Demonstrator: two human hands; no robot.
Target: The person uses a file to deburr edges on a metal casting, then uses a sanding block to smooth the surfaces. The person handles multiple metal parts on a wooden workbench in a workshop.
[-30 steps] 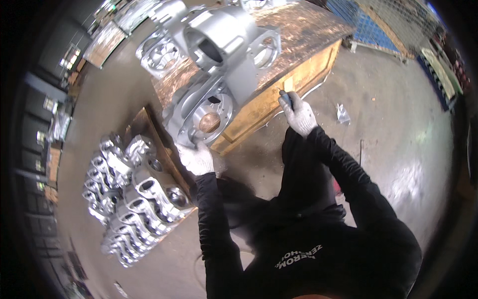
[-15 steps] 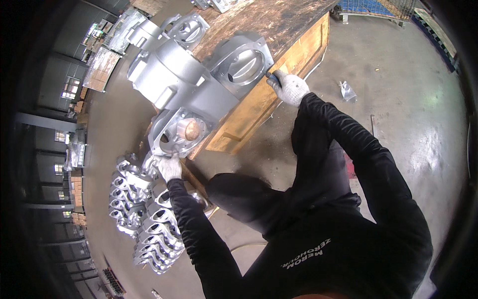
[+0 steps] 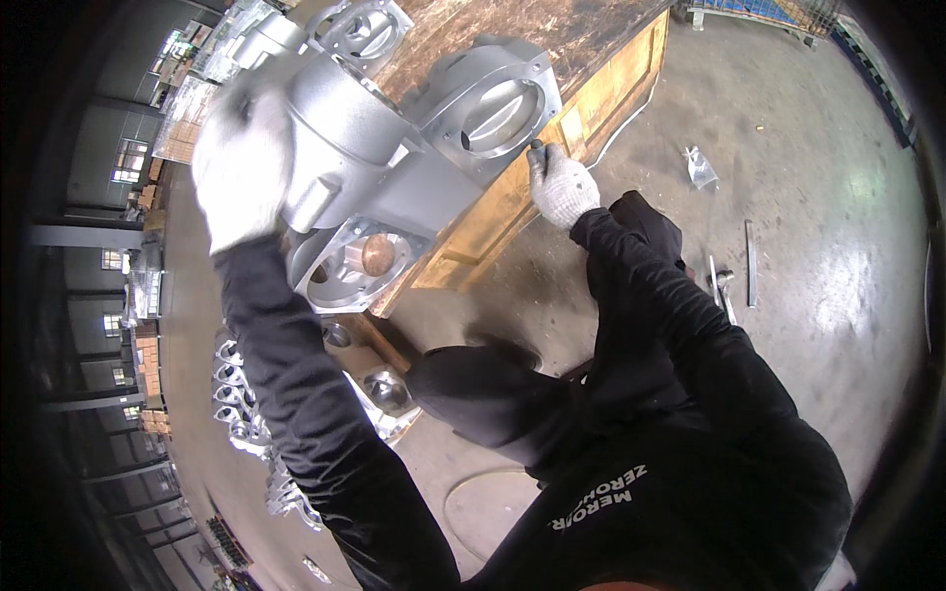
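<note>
A large silver metal casting [image 3: 340, 118] with a cylindrical body and flanged openings lies on the wooden workbench [image 3: 448, 32]. My gloved left hand [image 3: 244, 163] is raised at the casting's left side; motion smears its fingers, and I cannot tell whether it touches the metal. At the bench's right edge, my gloved right hand [image 3: 565, 189] is closed, with the dark end of a small object [image 3: 537, 145] poking out by the thumb. The rest of that object is hidden in the glove. A square flange [image 3: 357, 295] with a round coppery-brown piece [image 3: 378, 255] inside faces me.
More silver castings [image 3: 360, 32] stand farther back on the bench. Several smaller castings [image 3: 236, 394] are stacked on the left, partly behind my left arm. On the floor at right lie a clear plastic bag [image 3: 701, 167] and a metal strip [image 3: 751, 264]. A wire-sided cage [image 3: 769, 14] stands beyond.
My left hand has left the lower flange and risen up along the casting's left side. My right hand has shifted slightly down and left, still closed. The view has shifted a little.
</note>
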